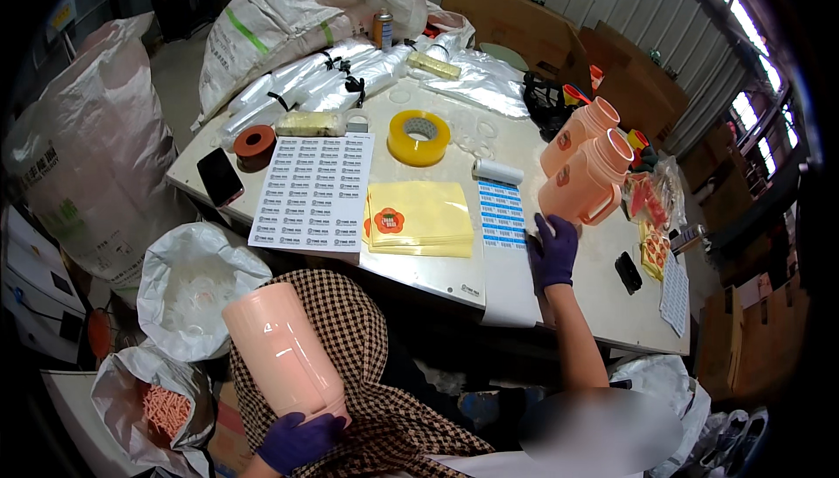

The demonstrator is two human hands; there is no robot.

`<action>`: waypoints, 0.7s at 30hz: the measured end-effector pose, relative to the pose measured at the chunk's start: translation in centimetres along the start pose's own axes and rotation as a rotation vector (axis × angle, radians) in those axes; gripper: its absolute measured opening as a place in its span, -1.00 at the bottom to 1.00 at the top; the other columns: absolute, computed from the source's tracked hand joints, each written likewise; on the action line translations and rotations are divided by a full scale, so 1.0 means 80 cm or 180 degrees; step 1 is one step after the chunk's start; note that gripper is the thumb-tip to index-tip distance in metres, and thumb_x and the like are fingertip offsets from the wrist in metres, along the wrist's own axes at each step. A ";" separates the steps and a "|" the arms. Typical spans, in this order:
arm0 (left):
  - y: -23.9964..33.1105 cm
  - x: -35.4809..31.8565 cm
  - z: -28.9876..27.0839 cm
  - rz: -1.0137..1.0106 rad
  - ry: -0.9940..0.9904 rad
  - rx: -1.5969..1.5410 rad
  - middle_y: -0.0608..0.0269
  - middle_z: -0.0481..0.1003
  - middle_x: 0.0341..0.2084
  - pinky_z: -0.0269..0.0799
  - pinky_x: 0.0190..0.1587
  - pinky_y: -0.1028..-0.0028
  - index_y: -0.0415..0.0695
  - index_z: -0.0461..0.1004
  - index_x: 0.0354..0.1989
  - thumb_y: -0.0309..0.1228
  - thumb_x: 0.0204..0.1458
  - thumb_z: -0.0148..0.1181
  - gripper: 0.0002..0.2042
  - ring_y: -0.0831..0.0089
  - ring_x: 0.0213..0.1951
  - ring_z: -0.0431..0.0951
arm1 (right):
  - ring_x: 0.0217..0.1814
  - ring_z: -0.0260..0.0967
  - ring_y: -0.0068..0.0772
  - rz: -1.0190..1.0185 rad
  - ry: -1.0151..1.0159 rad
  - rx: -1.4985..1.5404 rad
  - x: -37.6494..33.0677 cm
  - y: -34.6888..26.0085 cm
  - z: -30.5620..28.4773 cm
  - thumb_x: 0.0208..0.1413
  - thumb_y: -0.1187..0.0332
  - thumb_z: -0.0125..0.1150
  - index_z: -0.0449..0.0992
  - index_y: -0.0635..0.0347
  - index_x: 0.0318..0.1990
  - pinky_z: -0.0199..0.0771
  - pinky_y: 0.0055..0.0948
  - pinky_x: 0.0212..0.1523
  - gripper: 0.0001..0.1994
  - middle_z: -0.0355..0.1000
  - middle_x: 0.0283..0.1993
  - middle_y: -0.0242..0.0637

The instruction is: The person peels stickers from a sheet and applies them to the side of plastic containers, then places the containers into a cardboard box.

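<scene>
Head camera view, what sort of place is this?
Probably a small packing or labelling workshop: a white worktable carries a white sheet of printed labels, a roll of clear yellowish packing tape and peach-coloured plastic jugs, with large white woven sacks beside it.

Left hand in purple glove (299, 441): fingers hidden under the pink plastic jug's (281, 351) base.
Lap area: blurred patch (601, 432).
White label sheet (314, 191): print too small to tell.
Desk's (577, 290) far edge: hidden by clear plastic bags (325, 83).

Glossy smooth pink plastic jug (281, 351), purple rubbery glove (554, 251), glossy tape roll (419, 137), matt paper label sheet (313, 191)
</scene>
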State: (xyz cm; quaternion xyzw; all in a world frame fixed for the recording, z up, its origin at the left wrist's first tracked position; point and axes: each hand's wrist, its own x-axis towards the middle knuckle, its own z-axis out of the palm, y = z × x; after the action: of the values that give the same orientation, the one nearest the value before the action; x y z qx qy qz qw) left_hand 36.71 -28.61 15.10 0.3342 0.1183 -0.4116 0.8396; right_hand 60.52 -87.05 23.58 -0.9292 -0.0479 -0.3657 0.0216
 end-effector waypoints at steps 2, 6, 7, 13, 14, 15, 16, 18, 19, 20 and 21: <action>-0.005 0.008 0.006 -0.0461 -0.0195 -0.1356 -0.01 0.24 0.36 -0.03 0.45 0.18 -0.32 0.24 0.32 -0.12 0.22 -0.11 -0.40 0.17 0.41 0.17 | 0.12 0.37 -0.03 -0.0218 -0.0321 0.0966 0.008 0.003 0.003 0.00 0.36 0.42 0.54 0.11 0.12 0.40 -0.18 0.13 -0.54 0.43 0.03 -0.11; 0.033 0.024 0.063 -0.0926 -0.1165 -0.3085 -0.09 0.08 0.42 -0.21 0.51 0.27 -0.40 0.08 0.39 -0.18 0.27 -0.16 -0.38 0.13 0.47 -0.01 | 0.10 0.42 -0.09 0.0127 -0.0998 0.1869 0.020 -0.031 0.029 0.02 0.35 0.40 0.56 0.16 0.06 0.47 -0.24 0.12 -0.60 0.43 0.08 -0.14; 0.037 0.023 0.067 -0.1014 -0.1424 -0.3501 -0.11 0.05 0.44 -0.25 0.52 0.29 -0.42 0.04 0.40 -0.19 0.29 -0.17 -0.37 0.12 0.49 -0.05 | 0.07 0.45 -0.12 0.0611 -0.1279 0.2180 0.024 -0.037 0.029 0.02 0.34 0.40 0.58 0.17 0.00 0.49 -0.25 0.08 -0.64 0.46 0.06 -0.15; 0.047 0.011 0.097 -0.0456 -0.0248 0.0864 -0.07 0.10 0.43 -0.12 0.48 0.19 -0.33 0.11 0.41 -0.12 0.24 -0.18 -0.35 0.10 0.44 0.07 | -0.04 0.51 -0.18 0.0879 -0.0983 0.1847 0.020 -0.039 0.027 -0.04 0.32 0.44 0.64 0.17 -0.17 0.52 -0.32 -0.02 -0.74 0.54 -0.11 -0.21; 0.053 0.010 0.107 -0.0382 0.0242 0.2267 -0.10 0.09 0.43 -0.13 0.48 0.15 -0.35 0.10 0.41 -0.10 0.23 -0.19 -0.32 0.06 0.44 0.07 | -0.07 0.53 -0.19 0.0792 -0.0902 0.1939 0.015 -0.036 0.028 -0.10 0.38 0.48 0.65 0.18 -0.20 0.52 -0.32 -0.01 -0.74 0.54 -0.11 -0.20; 0.055 0.012 0.111 -0.0317 0.0184 0.2323 -0.10 0.12 0.42 -0.11 0.48 0.16 -0.36 0.13 0.39 -0.13 0.22 -0.16 -0.35 0.05 0.43 0.09 | -0.07 0.53 -0.19 0.0764 -0.0906 0.1965 0.014 -0.033 0.030 -0.10 0.38 0.48 0.65 0.18 -0.20 0.52 -0.32 -0.01 -0.74 0.54 -0.11 -0.20; 0.056 0.013 0.112 -0.0260 0.0121 0.2369 -0.10 0.15 0.40 -0.10 0.48 0.17 -0.36 0.15 0.38 -0.16 0.22 -0.13 -0.37 0.05 0.43 0.10 | -0.07 0.53 -0.21 0.0746 -0.0851 0.2129 0.011 -0.029 0.034 -0.12 0.42 0.48 0.65 0.19 -0.23 0.52 -0.33 -0.01 -0.76 0.55 -0.11 -0.20; 0.056 0.014 0.107 -0.0137 0.0027 0.2449 -0.11 0.20 0.37 -0.07 0.49 0.18 -0.38 0.19 0.34 -0.22 0.21 -0.08 -0.41 0.05 0.42 0.13 | -0.06 0.53 -0.27 0.0539 -0.0817 0.2415 0.013 -0.023 0.036 -0.15 0.52 0.47 0.65 0.23 -0.30 0.52 -0.35 0.00 -0.80 0.56 -0.13 -0.19; 0.049 0.010 0.093 -0.0147 -0.0117 0.1624 -0.09 0.20 0.37 -0.05 0.48 0.24 -0.38 0.15 0.36 -0.24 0.23 -0.07 -0.40 0.09 0.41 0.16 | -0.05 0.52 -0.27 0.0329 -0.0834 0.2337 0.013 -0.023 0.039 -0.14 0.52 0.46 0.65 0.23 -0.29 0.51 -0.36 0.02 -0.81 0.55 -0.12 -0.20; 0.042 0.012 0.075 -0.0516 -0.0531 -0.0997 -0.07 0.19 0.38 -0.03 0.47 0.29 -0.38 0.12 0.38 -0.26 0.24 -0.06 -0.40 0.13 0.40 0.18 | -0.03 0.52 -0.26 0.0283 -0.0843 0.2485 0.013 -0.023 0.039 -0.13 0.53 0.46 0.65 0.23 -0.29 0.51 -0.36 0.02 -0.81 0.55 -0.11 -0.19; 0.038 0.019 0.065 -0.0756 -0.0743 -0.2275 -0.05 0.18 0.39 -0.01 0.46 0.34 -0.37 0.08 0.40 -0.28 0.26 -0.05 -0.40 0.17 0.39 0.20 | -0.02 0.51 -0.26 0.0239 -0.0868 0.2625 0.008 -0.019 0.039 -0.12 0.53 0.45 0.65 0.23 -0.29 0.50 -0.37 0.03 -0.82 0.55 -0.10 -0.19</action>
State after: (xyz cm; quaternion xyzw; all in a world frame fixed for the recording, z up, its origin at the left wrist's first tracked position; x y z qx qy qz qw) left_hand 39.58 -31.63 19.69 -0.0442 0.1957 -0.4740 0.8573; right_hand 62.93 -85.22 21.70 -0.8838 -0.1585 -0.1889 0.3977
